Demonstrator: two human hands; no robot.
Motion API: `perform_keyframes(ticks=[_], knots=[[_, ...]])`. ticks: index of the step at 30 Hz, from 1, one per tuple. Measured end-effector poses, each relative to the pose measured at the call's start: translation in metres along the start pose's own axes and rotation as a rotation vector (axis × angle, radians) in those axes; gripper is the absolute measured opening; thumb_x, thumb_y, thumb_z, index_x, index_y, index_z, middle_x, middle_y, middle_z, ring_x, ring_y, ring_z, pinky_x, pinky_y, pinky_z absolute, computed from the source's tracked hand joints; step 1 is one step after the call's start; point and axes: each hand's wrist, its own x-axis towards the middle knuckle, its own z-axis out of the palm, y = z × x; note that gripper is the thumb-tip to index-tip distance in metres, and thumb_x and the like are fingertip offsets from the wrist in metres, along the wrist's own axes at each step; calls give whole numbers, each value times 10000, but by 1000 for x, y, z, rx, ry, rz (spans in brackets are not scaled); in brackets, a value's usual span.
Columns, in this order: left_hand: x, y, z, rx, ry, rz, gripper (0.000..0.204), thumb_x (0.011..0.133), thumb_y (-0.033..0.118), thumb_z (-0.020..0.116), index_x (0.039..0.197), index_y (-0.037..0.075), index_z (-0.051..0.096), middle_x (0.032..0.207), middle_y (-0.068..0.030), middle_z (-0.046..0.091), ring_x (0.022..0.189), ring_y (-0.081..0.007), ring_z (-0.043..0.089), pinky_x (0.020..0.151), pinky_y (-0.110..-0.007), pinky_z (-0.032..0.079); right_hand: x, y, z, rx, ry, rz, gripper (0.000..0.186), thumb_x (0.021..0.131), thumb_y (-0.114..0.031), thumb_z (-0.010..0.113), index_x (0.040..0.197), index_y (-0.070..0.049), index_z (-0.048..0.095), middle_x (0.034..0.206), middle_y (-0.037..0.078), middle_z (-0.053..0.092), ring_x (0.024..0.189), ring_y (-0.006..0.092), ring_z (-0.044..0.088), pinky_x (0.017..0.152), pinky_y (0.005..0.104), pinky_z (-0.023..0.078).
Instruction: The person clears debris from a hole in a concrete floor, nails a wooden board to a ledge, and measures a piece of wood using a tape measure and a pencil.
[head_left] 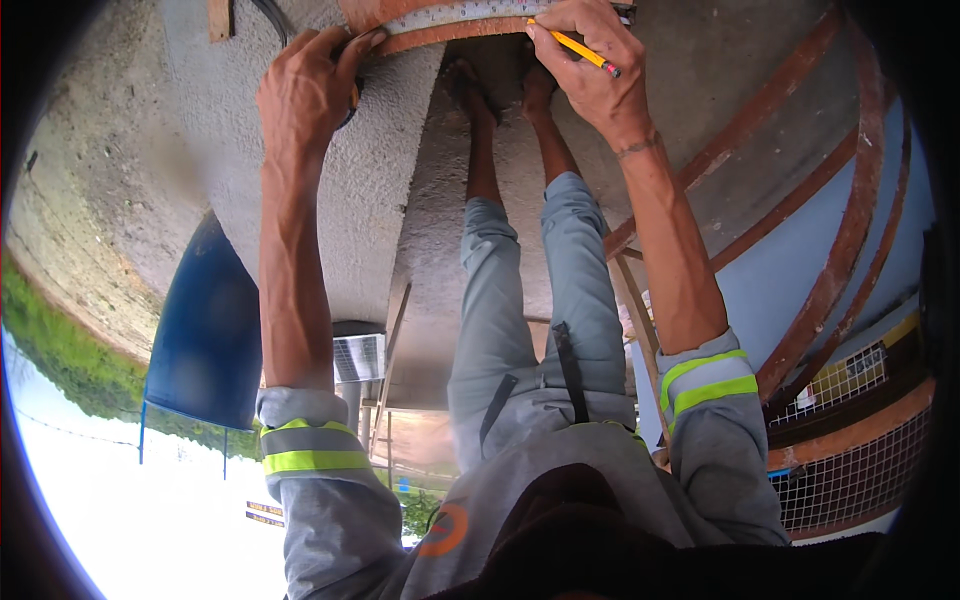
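Note:
A tape measure's pale blade (455, 14) lies stretched along a reddish-brown board (430, 38) at the top of the view. At the blade's left end, my left hand (305, 90) is closed, its thumb reaching the board's edge. Part of a black and yellow tape case shows under that palm, mostly hidden. My right hand (600, 75) pinches a yellow pencil (582, 51) with a reddish eraser end. The pencil's tip meets the board beside the blade, and the fingers of this hand rest over the blade's right part.
Below the board is rough grey concrete (360, 200) with a straight edge near my feet. A blue barrel-like container (205, 330) is at the left. Long reddish-brown bars (868, 150) cross the right side, near wire mesh (850, 485). A black hose (272, 18) curves at the top left.

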Motion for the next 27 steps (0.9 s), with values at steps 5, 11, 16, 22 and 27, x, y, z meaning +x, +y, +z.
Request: perform_keyframes(ticks=[5,11,16,22,27], knots=[[2,-1,1,-34,25,21,389,912,479,634,905,108,751,762,-48,655,671,-204,655,629,-365,514,-1,1,0,4,6,9,139,784,40,699,841,-8,582,786,115,577,753,276,598,665,373,485],[1,-2,0,-46,22,13,384,914,460,640,893,91,746,740,-56,645,649,-196,644,615,-360,507,0,-1,0,17,8,31,132,786,37,699,831,-7,583,779,116,577,749,275,598,666,371,486],[1,-2,0,-25,20,25,381,914,454,644,894,87,745,743,-55,648,637,-185,642,606,-356,505,0,0,-2,2,-28,32,124,786,36,698,829,-4,590,781,118,585,756,276,605,671,372,491],[2,2,-3,-40,14,15,374,911,446,648,900,84,742,747,-62,648,639,-205,649,613,-363,508,-1,0,2,12,9,31,126,783,38,699,831,-1,590,787,120,588,767,277,607,677,376,495],[2,0,-2,-30,13,6,379,908,452,649,903,85,742,748,-60,649,651,-208,655,619,-368,509,2,-1,-1,-4,-42,48,131,783,41,698,834,1,584,792,122,583,765,285,604,679,379,495]])
